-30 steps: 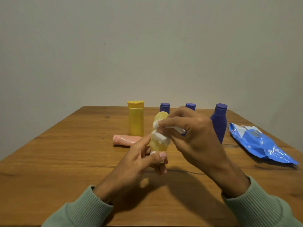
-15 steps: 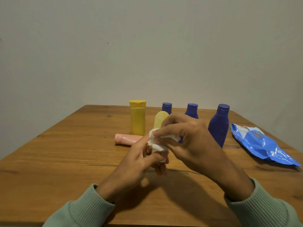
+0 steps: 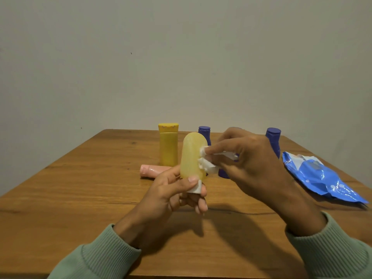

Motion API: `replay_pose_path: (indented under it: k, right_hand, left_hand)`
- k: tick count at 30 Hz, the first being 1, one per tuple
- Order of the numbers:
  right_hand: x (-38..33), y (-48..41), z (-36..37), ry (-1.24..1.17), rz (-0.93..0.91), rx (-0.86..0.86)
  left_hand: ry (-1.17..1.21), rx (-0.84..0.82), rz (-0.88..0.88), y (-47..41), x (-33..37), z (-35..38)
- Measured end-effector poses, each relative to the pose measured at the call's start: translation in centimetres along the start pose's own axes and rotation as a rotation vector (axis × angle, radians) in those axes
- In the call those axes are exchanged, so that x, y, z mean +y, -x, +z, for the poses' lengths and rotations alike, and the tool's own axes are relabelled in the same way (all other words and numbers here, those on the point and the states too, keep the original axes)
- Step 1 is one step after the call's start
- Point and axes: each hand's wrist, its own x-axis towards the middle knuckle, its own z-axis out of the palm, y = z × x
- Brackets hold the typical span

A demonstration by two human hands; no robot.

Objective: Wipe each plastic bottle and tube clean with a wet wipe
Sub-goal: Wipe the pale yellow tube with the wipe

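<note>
My left hand (image 3: 173, 193) grips a pale yellow tube (image 3: 192, 156) by its white cap end, with the rounded end pointing up above the table. A crumpled white wet wipe (image 3: 209, 165) is pinched in my right hand (image 3: 251, 166) and pressed against the tube's right side. Behind stand a yellow bottle (image 3: 168, 144) and three blue bottles: one (image 3: 204, 132) peeks out behind the tube, one (image 3: 223, 174) is mostly hidden by my right hand, one (image 3: 274, 140) stands at the right. A pink tube (image 3: 153, 170) lies flat by the yellow bottle.
A blue wet wipe pack (image 3: 320, 178) lies on the right side of the wooden table (image 3: 80, 188). A plain wall rises behind the table's far edge.
The wipe was wrapped low round the tube near my left fingers; now my right hand has moved it to the tube's right side, and more of the tube shows.
</note>
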Motion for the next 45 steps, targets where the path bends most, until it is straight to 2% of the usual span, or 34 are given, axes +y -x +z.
replay_pose_path:
  k: [4, 9, 11, 15, 18, 22, 25, 27, 32, 37, 39, 42, 45]
  right_hand:
    - [0.1, -0.2, -0.3, -0.126, 0.077, 0.089]
    - [-0.4, 0.0, 0.4, -0.147, 0.123, -0.107]
    - [-0.5, 0.1, 0.8, -0.145, 0.115, -0.132]
    - [-0.2, 0.1, 0.9, -0.185, 0.073, 0.013]
    - [-0.2, 0.1, 1.1, -0.184, 0.11, 0.108]
    - [-0.5, 0.2, 1.1, -0.164, 0.074, 0.027]
    - [-0.2, 0.1, 1.1, -0.187, 0.094, 0.113]
    - [-0.1, 0.0, 1.0, -0.19, 0.115, 0.144]
    - [-0.3, -0.1, 0.3, -0.219, 0.037, -0.094]
    - [0.4, -0.1, 0.4, -0.146, 0.053, 0.127]
    - [0.1, 0.0, 0.6, -0.134, 0.026, 0.095]
    - [-0.3, 0.0, 0.4, -0.186, -0.014, -0.061]
    - [0.2, -0.1, 0.3, -0.225, 0.034, 0.022]
  left_hand:
    - [0.127, 0.014, -0.03, 0.1, 0.2, 0.0]
    - [0.152, -0.007, -0.021, 0.2, 0.5, 0.1]
    - [0.181, -0.004, -0.021, 0.4, 0.5, 0.1]
    - [0.202, -0.039, -0.043, 0.5, 0.6, 0.0]
    - [0.205, -0.04, -0.037, 0.4, 0.4, -0.1]
    - [0.267, -0.072, -0.023, 0.1, 0.2, -0.7]
    - [0.207, -0.131, -0.029, 0.1, 0.2, -0.9]
    - [0.161, -0.113, -0.037, 0.2, 0.3, -0.7]
    - [0.116, -0.08, -0.012, 0.1, 0.0, -0.6]
    - [0.083, -0.13, -0.023, 0.1, -0.1, -0.7]
    - [0.075, -0.113, -0.014, 0.1, -0.1, -0.7]
    - [0.054, -0.103, -0.004, 0.1, -0.2, -0.8]
    - [0.02, -0.12, -0.019, 0.1, -0.1, -0.8]
